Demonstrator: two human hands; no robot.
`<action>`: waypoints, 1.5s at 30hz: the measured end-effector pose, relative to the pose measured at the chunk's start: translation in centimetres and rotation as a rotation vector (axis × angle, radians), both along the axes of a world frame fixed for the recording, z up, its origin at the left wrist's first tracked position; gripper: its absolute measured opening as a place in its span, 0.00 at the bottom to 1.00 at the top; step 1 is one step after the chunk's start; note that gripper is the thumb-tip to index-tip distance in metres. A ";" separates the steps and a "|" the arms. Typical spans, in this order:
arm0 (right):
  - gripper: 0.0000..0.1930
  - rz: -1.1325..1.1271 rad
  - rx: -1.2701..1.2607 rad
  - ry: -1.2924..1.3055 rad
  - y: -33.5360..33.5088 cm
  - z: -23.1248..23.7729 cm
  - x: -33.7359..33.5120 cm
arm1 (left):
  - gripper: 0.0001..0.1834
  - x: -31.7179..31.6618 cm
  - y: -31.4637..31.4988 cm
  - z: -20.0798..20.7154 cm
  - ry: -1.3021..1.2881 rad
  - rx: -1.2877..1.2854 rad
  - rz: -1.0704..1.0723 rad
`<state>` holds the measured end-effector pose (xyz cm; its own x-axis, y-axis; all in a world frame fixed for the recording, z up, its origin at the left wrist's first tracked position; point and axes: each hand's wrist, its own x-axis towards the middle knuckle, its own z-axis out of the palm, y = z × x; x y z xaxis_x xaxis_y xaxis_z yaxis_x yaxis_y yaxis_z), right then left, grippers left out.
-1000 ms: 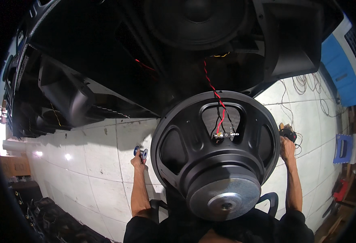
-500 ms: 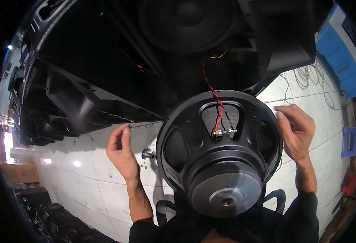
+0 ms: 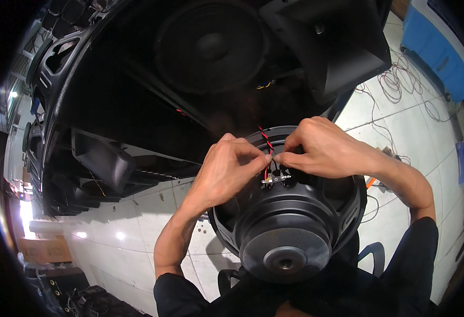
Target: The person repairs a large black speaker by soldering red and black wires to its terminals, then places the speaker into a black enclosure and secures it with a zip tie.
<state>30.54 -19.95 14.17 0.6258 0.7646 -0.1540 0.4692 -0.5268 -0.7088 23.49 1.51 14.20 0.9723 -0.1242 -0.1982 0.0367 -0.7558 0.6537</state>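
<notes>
A large black loudspeaker driver [image 3: 253, 203] lies magnet up in front of me, its round magnet [image 3: 285, 253] nearest my body. Twisted red and black wires [image 3: 265, 138] come down from the dark cabinet to a small terminal strip [image 3: 276, 180] on the driver's frame. Just above that strip, both hands meet with fingertips almost touching. My left hand [image 3: 219, 169] pinches at the red wire. Closed in a pinch beside it, my right hand [image 3: 324, 150] is at the thin black wire; the fingers partly hide the grip.
Beyond the driver stands a big black speaker cabinet [image 3: 121, 90] with a mounted cone [image 3: 211, 47] and a square horn [image 3: 329, 45]. Loose cables [image 3: 398, 79] lie on the tiled floor at right, near a blue bin [image 3: 438, 53]. A cardboard box [image 3: 44, 249] sits at far left.
Both hands have come inward from either side of the driver to the wires above its terminal strip and closed in pinches. The view has shifted, and the cabinet appears farther left.
</notes>
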 end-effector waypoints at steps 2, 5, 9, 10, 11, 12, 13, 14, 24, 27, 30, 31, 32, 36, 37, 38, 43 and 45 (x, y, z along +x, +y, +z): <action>0.16 0.042 0.028 0.043 0.4 -0.7 0.3 | 0.13 0.3 0.1 -0.1 0.034 0.013 -0.027; 0.15 0.067 0.030 0.081 0.7 -0.7 0.7 | 0.13 0.5 0.4 -0.4 0.059 -0.033 -0.050; 0.13 0.011 0.061 0.251 0.7 -0.6 0.9 | 0.13 0.9 0.4 -0.3 0.137 -0.143 -0.043; 0.13 0.003 0.077 0.273 0.6 -0.7 0.9 | 0.13 0.9 0.3 -0.1 0.146 -0.146 -0.037; 0.13 -0.005 0.093 0.295 0.6 -0.8 1.0 | 0.13 0.9 0.2 0.1 0.154 -0.148 -0.031; 0.12 -0.011 0.109 0.318 0.7 -0.9 1.0 | 0.13 0.8 0.1 0.3 0.164 -0.151 -0.022; 0.12 -0.010 0.120 0.275 0.7 -1.2 1.0 | 0.13 0.7 0.1 0.4 0.160 -0.154 0.003; 0.12 -0.008 0.131 0.231 0.7 -1.4 0.9 | 0.13 0.5 0.1 0.4 0.156 -0.158 0.028; 0.06 0.126 0.507 -0.301 -1.0 -2.8 -2.9 | 0.06 -4.3 0.0 0.6 -0.327 -0.110 -0.107; 0.06 0.227 0.559 -0.458 -1.4 -3.4 -3.2 | 0.07 -5.0 0.0 0.5 -0.330 -0.122 -0.113; 0.06 0.249 0.521 -0.510 -1.5 -3.3 -3.4 | 0.07 -5.0 0.0 0.3 -0.326 -0.112 -0.128; 0.06 0.249 0.505 -0.522 -1.5 -3.1 -3.5 | 0.07 -5.1 0.0 0.2 -0.322 -0.114 -0.127; 0.06 0.250 0.488 -0.533 -1.5 -3.0 -3.7 | 0.07 -5.1 0.1 0.1 -0.319 -0.116 -0.126; 0.06 0.181 0.485 -0.526 -1.2 -3.0 -3.1 | 0.09 -4.9 0.2 -0.5 -0.280 -0.157 -0.025; 0.05 0.151 0.490 -0.460 -1.4 -2.9 -2.9 | 0.10 -5.1 0.2 -0.5 -0.267 -0.166 0.009; 0.05 0.098 0.485 -0.409 -1.6 -2.5 -2.8 | 0.11 -5.3 0.1 -0.3 -0.253 -0.175 0.045; 0.09 -0.293 0.339 -0.280 -5.2 -2.1 -2.3 | 0.16 -8.4 0.3 0.5 -0.420 -0.234 0.145; 0.13 -0.469 0.270 -0.360 -7.1 -4.1 -2.3 | 0.20 -12.1 1.0 -0.3 -0.533 -0.349 0.033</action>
<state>28.20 -27.06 10.06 0.8793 0.3801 0.2870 0.4656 -0.5584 -0.6866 11.43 2.52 13.87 0.9306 -0.0619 0.3608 -0.3419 -0.4991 0.7963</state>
